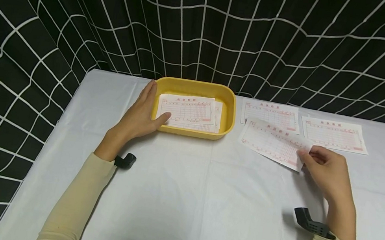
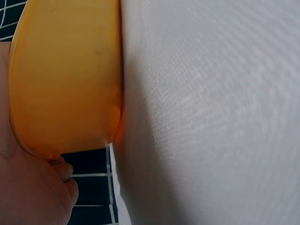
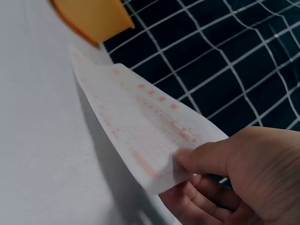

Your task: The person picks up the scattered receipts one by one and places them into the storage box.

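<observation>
1. Yellow plastic tray sits at the left grip, which holds its near-left corner: thumb over the rim, the other fingers along the outside of the left end.
2. Inside the tray, just right of the left grip's thumb, lies a small stack of red-printed paper forms, their edges slightly out of line.
3. The right grip is clamped on the right end of a lifted paper form, thumb above and fingers beneath. The sheet slants away leftward from this grip, bending a little and casting a shadow below.
4. Beyond the right grip and to its left, a flat form lies partly behind the lifted one.
5. Just beyond the right grip, another form lies flat.
6. White cloth covers the desk beneath both grips.
7. A black wrist camera sits behind the left grip, and its twin behind the right.
8. White netting over black fabric rises beyond both grips.
</observation>
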`<state>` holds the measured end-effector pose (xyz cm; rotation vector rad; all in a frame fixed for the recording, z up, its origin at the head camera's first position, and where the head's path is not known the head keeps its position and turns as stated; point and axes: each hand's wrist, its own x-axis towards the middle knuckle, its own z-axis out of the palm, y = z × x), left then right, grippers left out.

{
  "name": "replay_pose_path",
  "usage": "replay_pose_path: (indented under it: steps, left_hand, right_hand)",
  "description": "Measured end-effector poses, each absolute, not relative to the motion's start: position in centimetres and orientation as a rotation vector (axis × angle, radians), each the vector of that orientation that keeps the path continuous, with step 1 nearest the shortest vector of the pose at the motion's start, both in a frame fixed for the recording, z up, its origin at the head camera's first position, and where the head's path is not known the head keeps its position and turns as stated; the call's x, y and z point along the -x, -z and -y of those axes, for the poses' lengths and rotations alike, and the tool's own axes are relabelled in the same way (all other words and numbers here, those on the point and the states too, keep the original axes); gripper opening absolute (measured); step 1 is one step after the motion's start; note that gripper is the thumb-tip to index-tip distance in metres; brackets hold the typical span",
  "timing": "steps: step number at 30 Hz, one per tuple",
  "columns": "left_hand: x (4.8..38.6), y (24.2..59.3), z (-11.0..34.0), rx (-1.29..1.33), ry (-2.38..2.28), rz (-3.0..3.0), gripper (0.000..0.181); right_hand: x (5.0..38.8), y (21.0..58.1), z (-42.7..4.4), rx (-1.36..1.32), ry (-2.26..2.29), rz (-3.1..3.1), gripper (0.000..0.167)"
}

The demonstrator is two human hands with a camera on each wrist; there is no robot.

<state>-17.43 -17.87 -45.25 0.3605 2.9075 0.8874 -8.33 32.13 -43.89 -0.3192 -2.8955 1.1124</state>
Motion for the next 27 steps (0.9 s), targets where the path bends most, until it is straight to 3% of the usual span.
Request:
replay_pose_path:
  steps: [13, 19, 27]
  left_hand:
    - [17.4, 45.3, 18.6, -0.35, -0.91, -2.921, 0.106]
    - [17.7, 45.2, 18.1, -0.369, -0.924, -2.908, 0.106]
    - [17.4, 45.4, 18.0, -0.384, -0.902, -2.915, 0.105]
  right_hand:
    - [9.5, 43.1, -31.6, 0.494, -1.706, 2.545, 0.011]
    - [10.1, 42.3, -30.7, 0.519, -2.039, 2.166, 0.013]
    - [11.1, 42.1, -28.6, 0.434, -2.149, 2.135, 0.015]
